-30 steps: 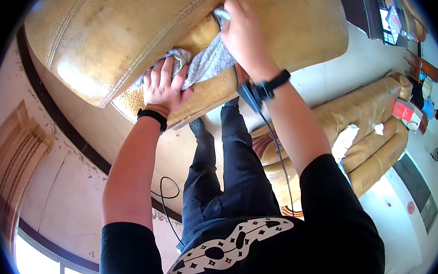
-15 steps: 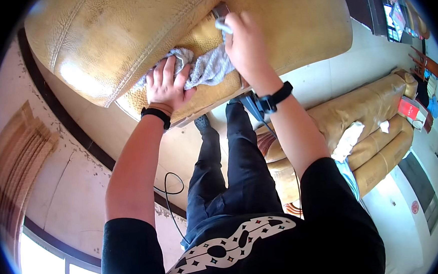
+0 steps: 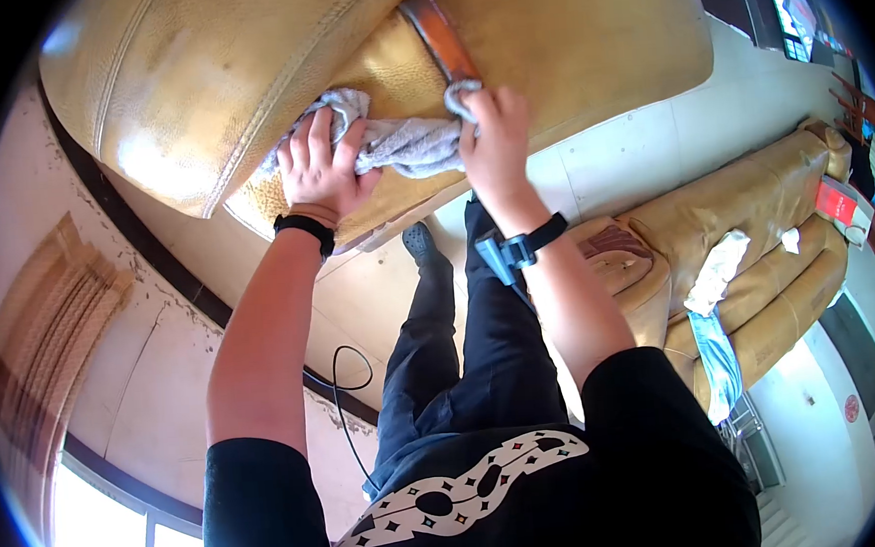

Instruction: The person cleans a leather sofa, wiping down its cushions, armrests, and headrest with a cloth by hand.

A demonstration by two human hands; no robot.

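A crumpled grey cloth (image 3: 412, 147) stretches between my two hands over the armrest of a tan leather sofa (image 3: 584, 44). My left hand (image 3: 323, 168) presses down on the cloth's bunched left part, its fingers curled over it, close to the seam of the big cushion (image 3: 215, 77). Closed around the other end, my right hand (image 3: 498, 144) holds the cloth at the lower tip of a brown wooden strip (image 3: 438, 38) set in the armrest. A small loop of cloth sticks out by the right thumb.
A second tan sofa (image 3: 743, 195) stands to the right, with a white cloth (image 3: 718, 271), a light blue cloth (image 3: 715, 357) and a red box (image 3: 836, 201) on it. A black cable (image 3: 339, 390) hangs beside my leg. A curtain (image 3: 45, 328) hangs at the left.
My right hand has moved down along the wooden strip with the cloth, uncovering more of the strip. My left hand has shifted only slightly left, still on the cloth.
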